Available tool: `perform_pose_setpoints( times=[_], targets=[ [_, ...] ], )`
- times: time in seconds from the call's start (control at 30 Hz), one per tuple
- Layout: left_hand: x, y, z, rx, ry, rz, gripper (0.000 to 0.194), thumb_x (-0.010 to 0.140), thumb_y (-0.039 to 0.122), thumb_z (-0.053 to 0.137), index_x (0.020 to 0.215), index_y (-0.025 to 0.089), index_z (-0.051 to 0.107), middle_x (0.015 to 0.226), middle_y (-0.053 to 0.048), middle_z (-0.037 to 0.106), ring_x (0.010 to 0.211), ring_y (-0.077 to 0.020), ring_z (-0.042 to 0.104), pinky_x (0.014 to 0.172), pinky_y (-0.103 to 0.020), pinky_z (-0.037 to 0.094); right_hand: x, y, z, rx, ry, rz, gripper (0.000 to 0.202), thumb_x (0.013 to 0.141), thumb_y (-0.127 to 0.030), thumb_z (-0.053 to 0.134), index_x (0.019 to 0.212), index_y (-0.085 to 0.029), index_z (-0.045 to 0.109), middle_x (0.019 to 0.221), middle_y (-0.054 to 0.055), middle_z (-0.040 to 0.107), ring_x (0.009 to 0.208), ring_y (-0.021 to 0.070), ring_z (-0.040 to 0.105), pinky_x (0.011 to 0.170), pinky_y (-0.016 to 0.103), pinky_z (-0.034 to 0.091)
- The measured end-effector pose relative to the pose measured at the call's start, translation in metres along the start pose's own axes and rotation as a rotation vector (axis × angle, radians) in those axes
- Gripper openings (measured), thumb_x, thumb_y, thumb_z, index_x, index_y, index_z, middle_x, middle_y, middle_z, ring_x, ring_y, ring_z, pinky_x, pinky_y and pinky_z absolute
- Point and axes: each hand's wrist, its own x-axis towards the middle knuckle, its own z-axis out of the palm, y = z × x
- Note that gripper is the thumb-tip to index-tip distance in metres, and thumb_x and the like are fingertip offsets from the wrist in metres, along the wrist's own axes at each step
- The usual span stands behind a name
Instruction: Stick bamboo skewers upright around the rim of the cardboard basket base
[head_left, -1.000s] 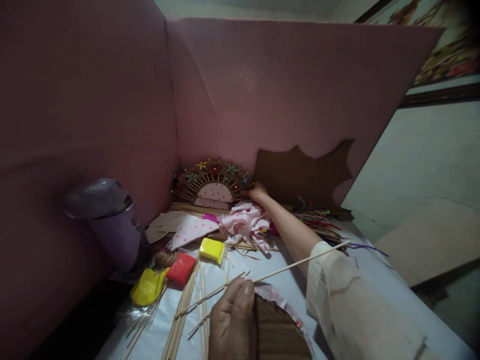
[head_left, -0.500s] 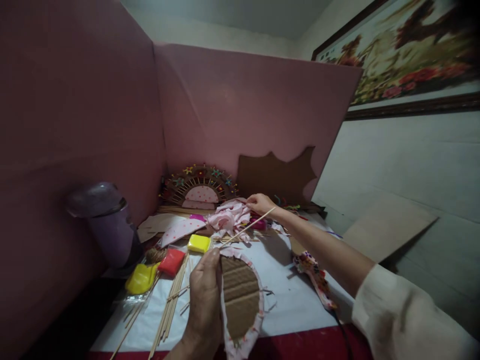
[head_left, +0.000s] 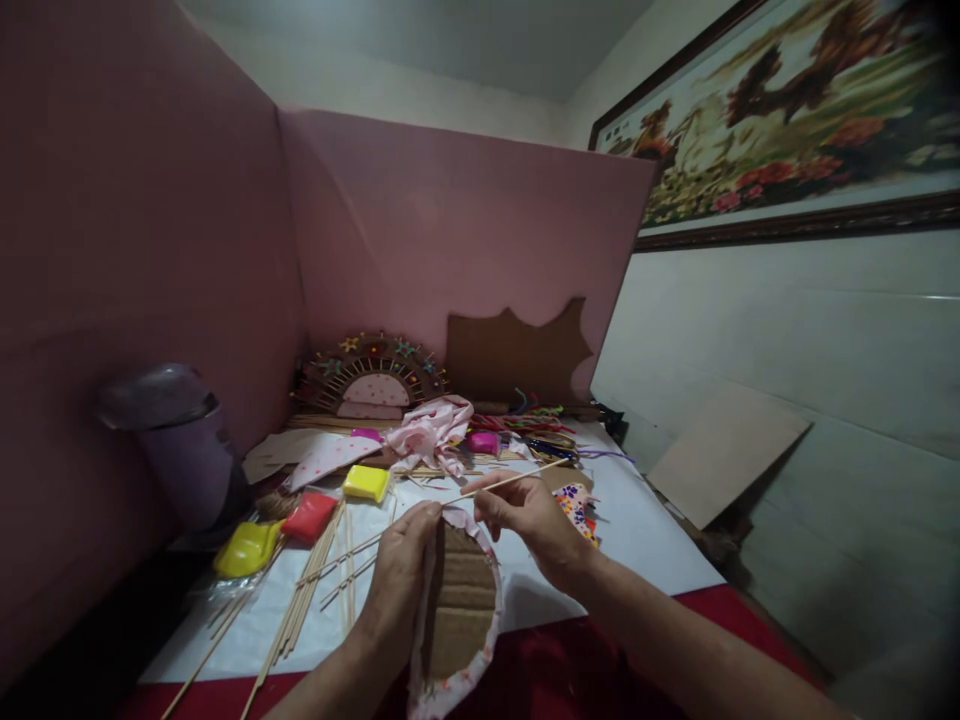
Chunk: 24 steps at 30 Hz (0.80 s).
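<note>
Two grips are working: your left hand (head_left: 401, 560) is clamping the fabric-edged cardboard (head_left: 461, 590), your right hand (head_left: 529, 515) is pinching the stick (head_left: 553, 465); you should be guiding lightly.

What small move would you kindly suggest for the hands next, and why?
Perhaps steady the thin stick with the right hand: that hand is already at it, and its far end juts out unsupported, while the left hand holds the fabric-edged cardboard.
</note>
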Motion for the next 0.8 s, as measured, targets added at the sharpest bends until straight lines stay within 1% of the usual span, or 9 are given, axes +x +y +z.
perform_pose_setpoints(
  times=[0.1, 0.17, 0.3, 0.37, 0.53, 0.7, 0.8],
  targets=[
    [-0.001, -0.002, 0.004, 0.018, -0.017, -0.002, 0.021, 0.071, 0.031, 0.061, 0.057, 0.016, 0.054, 0.048, 0.006, 0.049, 0.044, -0.0087, 0.04, 0.043, -0.019, 0.036, -0.004, 0.007, -0.002, 0.022, 0.052, 0.001, 0.025, 0.068, -0.037, 0.067, 0.076, -0.013, 0.066, 0.06, 0.0, 0.056, 0.051, 0.009, 0.045, 0.049, 0.023, 0.034],
    [-0.002, -0.004, 0.006, 0.022, -0.03, -0.006, 0.02, 0.07, 0.03, 0.061, 0.057, 0.016, 0.055, 0.051, 0.005, 0.05, 0.047, -0.0091, 0.042, 0.047, -0.019, 0.037, -0.008, 0.012, -0.005, 0.049, 0.063, 0.005, 0.025, 0.066, -0.036, 0.069, 0.074, -0.013, 0.066, 0.058, -0.001, 0.056, 0.049, 0.0086, 0.046, 0.048, 0.022, 0.034],
    [-0.003, -0.01, 0.008, 0.051, -0.039, -0.063, 0.02, 0.07, 0.032, 0.062, 0.061, 0.016, 0.055, 0.052, 0.005, 0.05, 0.048, -0.0097, 0.043, 0.047, -0.019, 0.036, -0.016, 0.021, -0.007, 0.1, 0.081, 0.046, 0.025, 0.065, -0.037, 0.07, 0.073, -0.014, 0.064, 0.052, -0.002, 0.056, 0.045, 0.0086, 0.047, 0.046, 0.022, 0.035],
    [-0.004, -0.012, 0.009, 0.089, -0.03, -0.085, 0.021, 0.07, 0.033, 0.062, 0.061, 0.016, 0.056, 0.052, 0.005, 0.05, 0.047, -0.0098, 0.042, 0.047, -0.02, 0.036, -0.019, 0.022, -0.007, 0.105, 0.091, 0.065, 0.025, 0.065, -0.038, 0.069, 0.072, -0.015, 0.062, 0.051, -0.002, 0.056, 0.044, 0.0087, 0.046, 0.044, 0.021, 0.035],
    [-0.007, -0.014, 0.009, 0.137, -0.067, -0.087, 0.02, 0.075, 0.033, 0.057, 0.065, 0.015, 0.058, 0.06, 0.002, 0.055, 0.057, -0.0129, 0.048, 0.055, -0.022, 0.039, -0.022, 0.022, -0.004, 0.071, 0.108, 0.061, 0.024, 0.067, -0.037, 0.068, 0.064, -0.015, 0.059, 0.051, -0.002, 0.056, 0.044, 0.0086, 0.046, 0.044, 0.021, 0.035],
    [-0.009, -0.014, 0.008, 0.149, -0.049, -0.077, 0.022, 0.075, 0.03, 0.057, 0.06, 0.015, 0.057, 0.057, 0.003, 0.054, 0.054, -0.0107, 0.045, 0.052, -0.02, 0.037, -0.023, 0.024, -0.003, 0.052, 0.127, 0.05, 0.022, 0.067, -0.034, 0.068, 0.064, -0.015, 0.059, 0.053, -0.001, 0.057, 0.046, 0.0086, 0.046, 0.045, 0.021, 0.035],
    [-0.01, -0.016, 0.007, 0.048, -0.142, -0.109, 0.017, 0.078, 0.029, 0.055, 0.07, 0.015, 0.061, 0.06, 0.001, 0.057, 0.056, -0.0115, 0.051, 0.055, -0.021, 0.039, -0.024, 0.025, -0.004, 0.052, 0.128, 0.046, 0.021, 0.068, -0.033, 0.067, 0.065, -0.015, 0.059, 0.054, -0.001, 0.057, 0.047, 0.0083, 0.046, 0.047, 0.021, 0.035]
  ],
)
